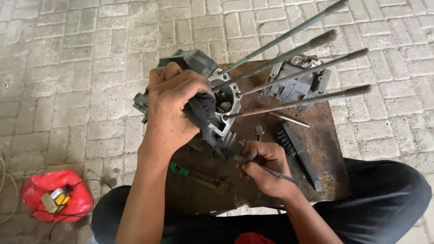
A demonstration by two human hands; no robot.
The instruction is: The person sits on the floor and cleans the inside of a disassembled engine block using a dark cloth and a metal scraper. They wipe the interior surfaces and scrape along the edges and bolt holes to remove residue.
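Observation:
My left hand (174, 106) presses a dark rag (202, 113) onto a grey metal engine case (199, 68) that lies on a small rusty table (330, 135). Several long metal studs (294, 54) stick up out of the case toward me. My right hand (264, 167) grips a thin metal tool (280, 175) with its tip at the lower edge of the case.
A second grey engine part (296, 83) lies at the table's far side. A wire brush (300, 156), a loose rod (289, 119) and a green-handled tool (194, 175) rest on the table. A red bag (56, 194) with a small device sits on the brick paving at left.

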